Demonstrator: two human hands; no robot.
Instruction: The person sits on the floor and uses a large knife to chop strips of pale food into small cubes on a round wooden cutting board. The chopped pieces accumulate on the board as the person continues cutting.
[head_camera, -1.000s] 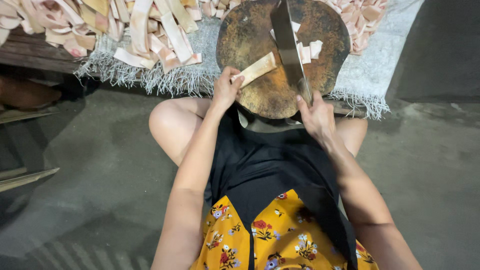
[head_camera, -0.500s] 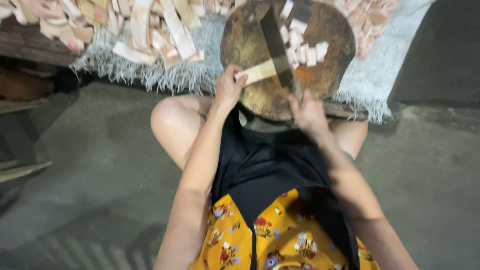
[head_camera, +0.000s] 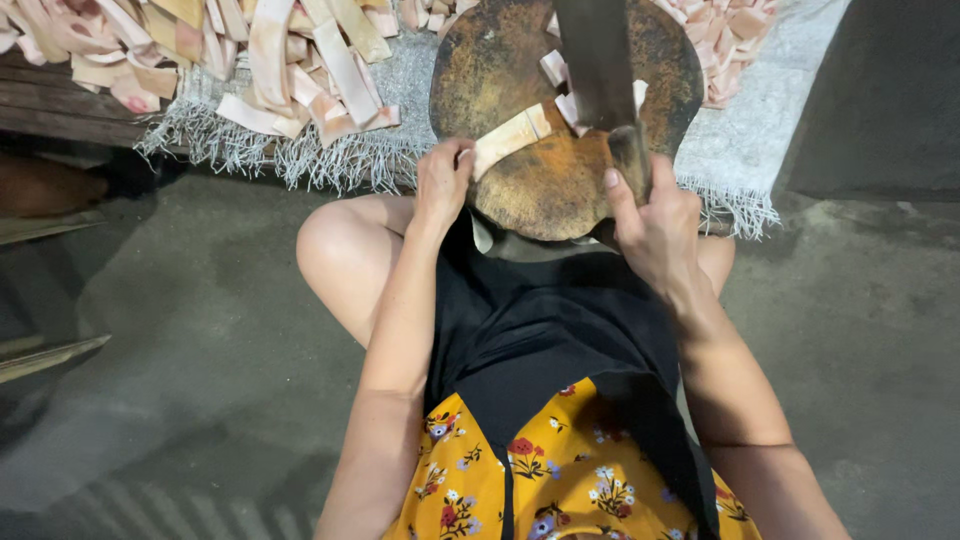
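Note:
A round, dark wooden chopping block (head_camera: 530, 190) rests in front of my knees. On it lies a pale strip of pork skin (head_camera: 510, 140), and my left hand (head_camera: 440, 185) pinches its near end. My right hand (head_camera: 650, 225) grips the handle of a broad cleaver (head_camera: 600, 65), whose blade stands over the strip's far end. Small cut pieces (head_camera: 560, 85) lie on the block beside the blade.
A grey fringed cloth (head_camera: 390, 110) under the block holds a heap of long pale strips (head_camera: 260, 60) at the left and cut pieces (head_camera: 740, 25) at the right. Dark wooden planks (head_camera: 50, 105) lie at far left. Bare concrete floor (head_camera: 200, 400) surrounds me.
The cleaver has come down and shifted toward the strip's far end. More cut pieces lie on the block. My left hand still holds the strip's near end.

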